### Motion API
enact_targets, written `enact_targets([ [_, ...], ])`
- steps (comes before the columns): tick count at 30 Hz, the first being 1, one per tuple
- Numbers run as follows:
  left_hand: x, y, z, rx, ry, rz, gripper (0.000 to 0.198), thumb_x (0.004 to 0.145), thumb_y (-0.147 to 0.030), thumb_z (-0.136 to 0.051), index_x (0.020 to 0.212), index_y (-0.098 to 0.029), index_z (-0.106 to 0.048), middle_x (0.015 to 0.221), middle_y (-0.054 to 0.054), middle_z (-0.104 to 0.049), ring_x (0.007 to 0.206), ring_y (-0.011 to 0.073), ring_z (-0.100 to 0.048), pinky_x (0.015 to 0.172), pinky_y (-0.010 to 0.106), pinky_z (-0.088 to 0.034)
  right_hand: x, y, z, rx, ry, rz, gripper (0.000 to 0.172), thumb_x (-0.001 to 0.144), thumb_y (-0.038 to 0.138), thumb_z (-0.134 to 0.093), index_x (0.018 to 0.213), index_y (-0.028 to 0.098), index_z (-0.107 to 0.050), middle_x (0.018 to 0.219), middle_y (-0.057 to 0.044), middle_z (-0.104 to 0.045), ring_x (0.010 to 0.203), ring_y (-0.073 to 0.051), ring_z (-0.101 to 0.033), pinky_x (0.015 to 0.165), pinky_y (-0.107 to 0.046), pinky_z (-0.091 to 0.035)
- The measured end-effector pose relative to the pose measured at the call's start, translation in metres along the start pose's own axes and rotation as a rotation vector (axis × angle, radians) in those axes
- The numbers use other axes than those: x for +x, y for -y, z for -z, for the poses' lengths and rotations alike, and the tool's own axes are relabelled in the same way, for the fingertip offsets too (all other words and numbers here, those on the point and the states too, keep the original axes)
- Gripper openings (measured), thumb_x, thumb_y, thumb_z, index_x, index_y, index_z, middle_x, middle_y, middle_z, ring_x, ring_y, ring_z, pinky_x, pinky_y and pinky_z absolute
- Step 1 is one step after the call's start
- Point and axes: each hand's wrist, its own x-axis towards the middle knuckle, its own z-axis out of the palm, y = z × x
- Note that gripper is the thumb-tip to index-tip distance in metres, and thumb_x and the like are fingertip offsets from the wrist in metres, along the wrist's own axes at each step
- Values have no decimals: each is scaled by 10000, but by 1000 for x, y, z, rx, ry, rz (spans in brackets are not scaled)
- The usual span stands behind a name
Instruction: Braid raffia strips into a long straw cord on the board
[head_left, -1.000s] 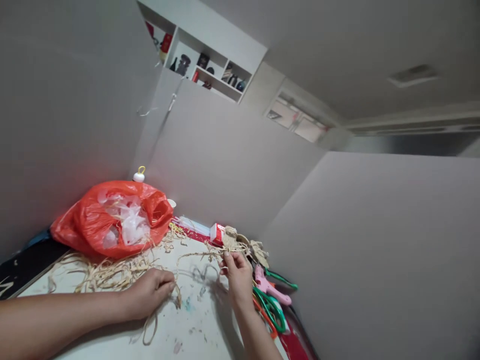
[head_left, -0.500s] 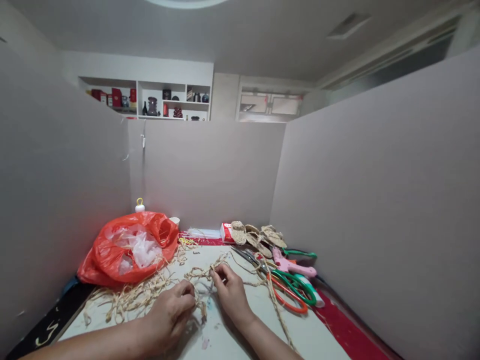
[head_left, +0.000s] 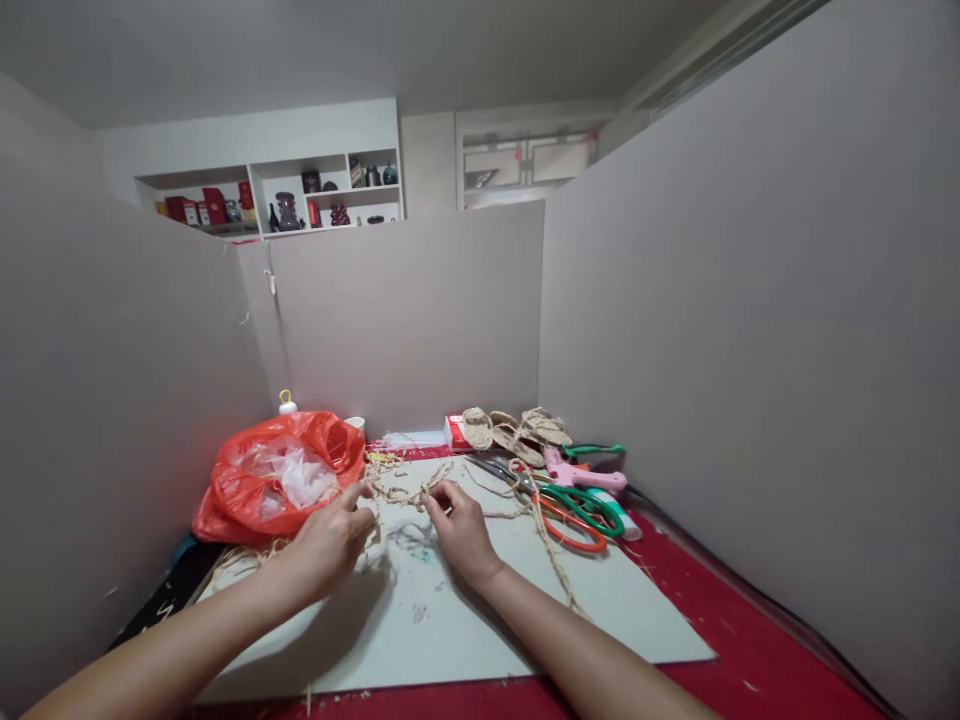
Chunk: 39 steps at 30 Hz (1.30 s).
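A braided straw cord [head_left: 397, 493] stretches between my two hands above a pale board [head_left: 442, 630]. My right hand [head_left: 459, 530] is closed, thumb and fingertips pinching the cord. My left hand [head_left: 337, 535] is closed at the cord's left side, with thin straw ends by its fingertips; its grip is partly hidden. A longer length of braid [head_left: 553, 550] trails across the board to the right of my right hand. Loose straw strands [head_left: 244, 562] lie beyond my left forearm, which covers part of them.
At left sits a red plastic bag [head_left: 225, 490] holding clear plastic. To the right are orange-handled scissors [head_left: 574, 535], green-handled scissors [head_left: 596, 510] and a pink glue gun [head_left: 581, 472]. Small woven straw soles [head_left: 517, 440] and a red-and-white box [head_left: 455, 432] stand behind. Grey partitions [head_left: 405, 310] enclose the table.
The view has tilted, bringing the board's front edge into sight. My left hand has moved farther away, up level with my right hand, which keeps its pinch on the cord.
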Motion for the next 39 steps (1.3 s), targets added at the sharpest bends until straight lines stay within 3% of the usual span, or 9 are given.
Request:
enact_targets([
  [2,7,-1,-4,-46,-6,-46,267,890,-170,-349,676,-161,-509,1132,70,-502,728,107,-511,678,249,-407,-4,5,-3,7,43,29,183,831,253,-528,659,201,-494,644,-1,-558,616,-153,-502,580,-247,-363],
  [4,15,-3,-10,-36,-31,-58,252,881,-162,-371,664,-161,-500,1053,66,-520,712,109,-509,659,249,-408,-9,11,-5,12,80,56,170,839,245,-521,675,200,-510,659,-2,-572,628,-152,-512,583,-242,-367],
  [10,18,-15,-14,200,-145,-114,249,883,-173,-401,679,-163,-545,892,74,-528,817,183,-486,713,323,-422,-10,10,-9,1,88,75,144,829,229,-530,688,198,-522,657,1,-576,615,-148,-512,588,-244,-369],
  [16,16,-14,-11,152,-134,-198,257,882,-107,-358,722,-151,-554,1090,121,-496,1044,231,-452,863,390,-429,0,-6,-5,-22,-24,-26,207,853,297,-502,671,198,-503,608,7,-545,576,-146,-486,571,-253,-366],
  [21,30,-8,-28,-74,4,-148,214,860,-107,-371,706,-157,-510,941,82,-505,786,143,-487,719,278,-447,0,-8,-2,-56,-20,-45,207,857,312,-497,682,201,-499,627,3,-553,596,-149,-493,575,-251,-380],
  [24,33,-5,-37,-131,30,-123,177,824,-99,-400,689,-165,-494,888,60,-498,738,132,-473,688,261,-433,0,-9,0,-82,-13,-45,203,853,312,-506,682,203,-493,647,-1,-559,607,-149,-495,581,-251,-382],
  [31,33,5,-38,-289,110,-78,185,810,-120,-409,652,-156,-497,1185,113,-510,1048,200,-517,836,293,-432,-2,0,0,-92,35,-28,185,865,306,-502,718,197,-527,677,-11,-581,621,-152,-524,583,-249,-398],
  [35,32,5,-45,-334,162,-15,189,809,-139,-406,723,-152,-574,882,63,-601,814,150,-559,770,260,-444,-10,10,-6,-64,120,43,185,853,295,-516,699,199,-554,673,-27,-603,627,-171,-556,578,-258,-418],
  [39,26,4,-53,-259,91,76,177,799,-194,-448,789,-161,-622,858,54,-617,735,146,-551,681,250,-442,-16,5,-9,-52,173,66,208,848,373,-519,739,216,-601,702,-53,-649,626,-199,-599,556,-271,-462],
])
